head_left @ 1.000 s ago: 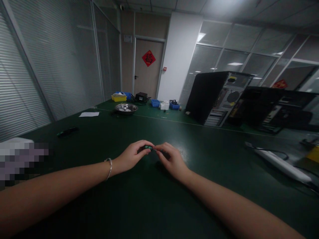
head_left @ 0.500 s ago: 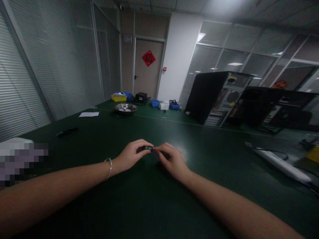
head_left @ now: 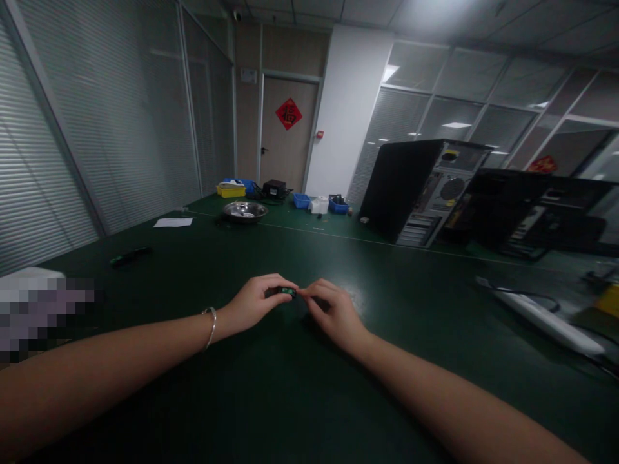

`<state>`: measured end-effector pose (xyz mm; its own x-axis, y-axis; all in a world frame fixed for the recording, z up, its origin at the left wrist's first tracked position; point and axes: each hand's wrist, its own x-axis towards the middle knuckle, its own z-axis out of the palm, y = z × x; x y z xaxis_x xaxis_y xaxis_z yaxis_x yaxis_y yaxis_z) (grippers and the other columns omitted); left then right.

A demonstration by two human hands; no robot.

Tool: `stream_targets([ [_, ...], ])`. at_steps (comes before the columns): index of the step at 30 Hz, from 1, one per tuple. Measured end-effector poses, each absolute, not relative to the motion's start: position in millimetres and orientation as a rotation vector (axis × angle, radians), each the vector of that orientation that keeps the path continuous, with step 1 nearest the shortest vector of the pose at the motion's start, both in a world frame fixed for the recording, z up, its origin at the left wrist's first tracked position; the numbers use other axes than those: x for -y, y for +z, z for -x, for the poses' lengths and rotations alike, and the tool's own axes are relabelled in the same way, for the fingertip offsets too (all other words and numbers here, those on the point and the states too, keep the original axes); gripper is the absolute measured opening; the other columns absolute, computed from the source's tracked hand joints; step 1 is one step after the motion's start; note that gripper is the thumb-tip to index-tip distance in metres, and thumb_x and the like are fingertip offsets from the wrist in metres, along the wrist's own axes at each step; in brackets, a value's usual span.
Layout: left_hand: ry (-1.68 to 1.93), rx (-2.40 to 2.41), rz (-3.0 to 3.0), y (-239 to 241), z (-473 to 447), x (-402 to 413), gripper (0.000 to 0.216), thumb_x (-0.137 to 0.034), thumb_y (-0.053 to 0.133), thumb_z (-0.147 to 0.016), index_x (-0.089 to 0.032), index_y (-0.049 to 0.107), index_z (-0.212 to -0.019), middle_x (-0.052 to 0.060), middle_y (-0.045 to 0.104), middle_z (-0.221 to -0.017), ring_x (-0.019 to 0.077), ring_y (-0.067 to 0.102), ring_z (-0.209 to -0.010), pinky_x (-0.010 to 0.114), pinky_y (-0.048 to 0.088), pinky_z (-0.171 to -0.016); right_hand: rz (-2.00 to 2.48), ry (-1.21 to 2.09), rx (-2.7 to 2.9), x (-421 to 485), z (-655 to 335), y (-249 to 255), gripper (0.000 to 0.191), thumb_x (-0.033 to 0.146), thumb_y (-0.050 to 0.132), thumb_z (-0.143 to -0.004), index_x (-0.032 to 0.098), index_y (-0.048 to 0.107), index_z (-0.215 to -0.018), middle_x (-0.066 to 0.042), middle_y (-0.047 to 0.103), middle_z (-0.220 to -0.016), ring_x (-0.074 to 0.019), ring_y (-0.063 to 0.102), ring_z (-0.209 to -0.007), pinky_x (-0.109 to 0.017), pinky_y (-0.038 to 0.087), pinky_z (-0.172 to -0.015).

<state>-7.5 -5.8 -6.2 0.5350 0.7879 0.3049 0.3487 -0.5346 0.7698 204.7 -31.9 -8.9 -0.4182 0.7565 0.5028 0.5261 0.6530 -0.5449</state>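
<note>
A: Where do we place the part [head_left: 289, 292]?
B: Just below the frame's centre: small, green and black, its left end hidden by the fingers of the left hand [head_left: 256, 299].
A: State of the hands?
B: We record the left hand as narrow, thumb and fingers pinching the part; a bracelet [head_left: 211, 327] circles its wrist. The right hand [head_left: 333, 312] is narrow too, fingertips just beside the part's right end. We cannot tell whether they touch it or grip anything.
A: What else do we log on the table [head_left: 271, 393]?
B: Left of frame, a dark item [head_left: 130, 256], too dim for us to identify, and beyond it a paper [head_left: 173, 222]. Above centre, a metal bowl [head_left: 244, 220], a yellow bin [head_left: 231, 192] behind it, and two blue bins [head_left: 302, 203] farther right.
A: And on the right?
B: An upright computer tower [head_left: 406, 183]; nearer us, a white strip [head_left: 546, 319] towards the right edge.
</note>
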Motion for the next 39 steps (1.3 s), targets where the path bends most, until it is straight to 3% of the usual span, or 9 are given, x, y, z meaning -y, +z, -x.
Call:
stream_targets([
  [39, 0.854, -0.819, -1.923, -7.8, 6.8, 5.4, 0.026, -0.024, 0.058, -0.084, -0.020, 0.067, -0.108, 0.006, 0.064, -0.103, 0.0197, 0.060, -0.095, 0.033, 0.048, -0.084, 0.918, 0.472, 2.060, 31.5, -204.1, -10.1, 0.023, 0.014, 0.053, -0.087, 0.022, 0.068, -0.102, -0.005, 0.065, -0.091, -0.0163, 0.061, -0.085, -0.029, 0.049, -0.074],
])
